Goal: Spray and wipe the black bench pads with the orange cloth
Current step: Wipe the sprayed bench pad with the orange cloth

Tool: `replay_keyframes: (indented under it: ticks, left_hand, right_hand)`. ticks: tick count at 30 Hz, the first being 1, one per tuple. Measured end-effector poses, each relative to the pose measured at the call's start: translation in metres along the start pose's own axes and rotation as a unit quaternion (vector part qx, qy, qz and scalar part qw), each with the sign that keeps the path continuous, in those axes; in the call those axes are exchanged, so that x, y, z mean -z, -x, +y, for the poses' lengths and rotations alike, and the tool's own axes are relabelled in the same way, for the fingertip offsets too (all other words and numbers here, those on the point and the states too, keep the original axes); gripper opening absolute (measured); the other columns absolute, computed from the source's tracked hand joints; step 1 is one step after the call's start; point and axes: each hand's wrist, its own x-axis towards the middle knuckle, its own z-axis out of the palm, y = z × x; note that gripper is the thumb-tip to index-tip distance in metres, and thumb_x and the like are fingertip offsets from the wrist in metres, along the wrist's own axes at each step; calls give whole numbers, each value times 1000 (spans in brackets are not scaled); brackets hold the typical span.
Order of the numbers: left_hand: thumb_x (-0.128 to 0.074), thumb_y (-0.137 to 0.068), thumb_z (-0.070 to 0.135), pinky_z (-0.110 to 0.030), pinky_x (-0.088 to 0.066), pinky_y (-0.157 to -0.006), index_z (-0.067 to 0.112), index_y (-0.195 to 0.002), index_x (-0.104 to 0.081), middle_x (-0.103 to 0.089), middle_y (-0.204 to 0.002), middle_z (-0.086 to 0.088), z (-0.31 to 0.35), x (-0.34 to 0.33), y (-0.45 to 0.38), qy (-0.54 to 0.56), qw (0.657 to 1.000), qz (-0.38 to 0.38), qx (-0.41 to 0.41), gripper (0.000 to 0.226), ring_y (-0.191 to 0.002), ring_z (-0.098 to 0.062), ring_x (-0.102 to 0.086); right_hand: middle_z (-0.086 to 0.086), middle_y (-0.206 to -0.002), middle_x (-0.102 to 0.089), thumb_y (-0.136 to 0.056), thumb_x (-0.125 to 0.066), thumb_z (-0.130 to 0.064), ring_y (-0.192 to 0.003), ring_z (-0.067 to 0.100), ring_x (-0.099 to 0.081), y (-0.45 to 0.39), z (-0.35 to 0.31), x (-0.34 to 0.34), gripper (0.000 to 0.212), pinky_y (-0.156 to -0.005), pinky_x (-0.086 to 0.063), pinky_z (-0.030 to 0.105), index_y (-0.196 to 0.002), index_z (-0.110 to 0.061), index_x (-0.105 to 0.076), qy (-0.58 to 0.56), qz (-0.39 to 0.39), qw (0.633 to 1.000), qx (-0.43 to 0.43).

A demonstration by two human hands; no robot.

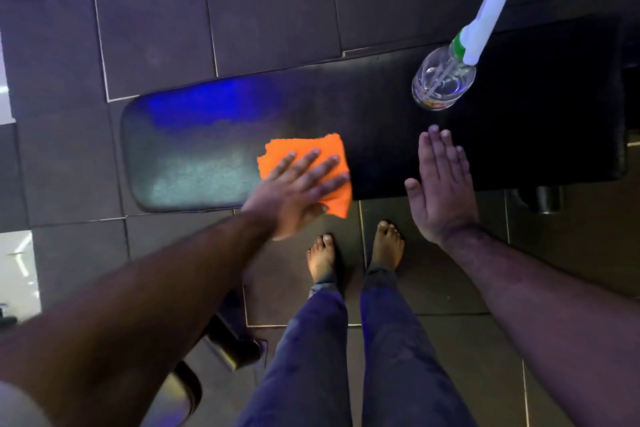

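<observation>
A long black bench pad (194, 163) lies across the view, glossy at its left end with a blue reflection. The orange cloth (306, 152) lies flat on the pad near its front edge. My left hand (298, 185) presses on the cloth with fingers spread. My right hand (441, 184) hovers flat and empty over the pad's front edge, fingers together and pointing away from me. A clear spray bottle (445, 80) with a white and green trigger head stands upright on the pad beyond my right hand, apart from it.
Dark floor tiles (242, 10) surround the bench. My bare feet (356, 253) stand right in front of it. A metal bench leg (543, 198) shows under the pad's right part, and more dark frame parts (221, 343) sit at the lower left.
</observation>
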Motion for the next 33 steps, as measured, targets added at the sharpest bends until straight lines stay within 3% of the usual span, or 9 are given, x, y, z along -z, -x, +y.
replay_keyframes:
  ticks: [4, 8, 12, 16, 20, 24, 28, 31, 33]
  left_hand:
    - [-18, -108, 67, -57, -8, -133, 47, -169, 13, -10, -182, 0, -23, 22, -53, 57, 978, 19, 200, 71, -168, -32, -9]
    - [-25, -105, 60, -59, 3, -132, 36, -173, -9, -3, -183, 0, 20, 44, -144, 144, 919, 60, 361, 74, -168, -35, 4]
    - [-33, -105, 64, -62, -8, -132, 34, -173, -19, -12, -182, -3, 74, 35, -129, 99, 974, 38, 198, 76, -168, -36, -6]
    - [-37, -104, 68, -59, -16, -131, 33, -172, -21, -17, -180, -2, 38, 11, -63, 26, 1000, 9, 12, 78, -165, -36, -20]
    - [-20, -103, 78, -54, -3, -135, 40, -171, 6, 16, -176, 6, -25, 18, -50, 3, 997, -79, 18, 83, -167, -28, 5]
    - [-26, -102, 77, -61, -2, -133, 34, -174, -4, 1, -182, 1, -14, 43, -86, 46, 996, -27, 77, 86, -169, -29, -1]
    - [-34, -108, 61, -54, -1, -135, 27, -173, -18, -11, -182, -1, 23, 60, -125, 168, 963, 83, 195, 75, -168, -22, -7]
    - [-38, -112, 52, -43, -9, -134, 23, -173, -21, -23, -179, -3, 20, 101, -194, 432, 805, 215, 345, 70, -166, -24, -18]
    - [-27, -115, 55, -42, -20, -133, 26, -171, -30, -32, -176, -5, 1, 120, -244, 475, 805, 113, 337, 63, -163, -28, -29]
  right_hand:
    - [19, -174, -21, -107, -27, -45, -163, 35, -17, 0, -5, 1, 74, -132, -15, 54, -165, 1, -26, 1, 3, 1000, -7]
    - [19, -172, -29, -107, -28, -43, -161, 36, -25, -8, -18, 5, 71, -131, -20, 54, -163, 0, -34, -30, 23, 998, -50]
    - [24, -153, -55, -109, -33, -42, -138, 45, -54, -22, -19, 17, 64, -117, -41, 55, -147, 4, -56, -84, 110, 989, -53]
    - [17, -109, -71, -101, -45, -71, -99, 42, -66, -62, -24, 40, 76, -90, -52, 51, -110, 0, -70, -162, 165, 964, -132]
    - [11, -99, -63, -68, -89, -67, -91, 32, -61, -104, -40, 67, 76, -84, -52, 47, -93, -2, -60, -182, 273, 918, -221]
    - [4, -118, -58, -63, -96, -56, -108, 28, -61, -140, -44, 88, 85, -97, -52, 47, -115, 0, -60, -228, 356, 888, -183]
    - [18, -160, -45, -77, -87, -31, -149, 33, -46, -185, -40, 100, 90, -119, -44, 45, -152, -4, -45, -308, 239, 914, -113]
    - [13, -138, -66, -93, -63, -20, -129, 38, -61, -201, -28, 93, 54, -103, -53, 43, -146, -29, -56, -100, 31, 976, -191]
    - [12, -119, -70, -102, -51, -18, -113, 38, -62, -180, -26, 80, 35, -97, -49, 43, -129, -33, -68, 45, -73, 976, -200]
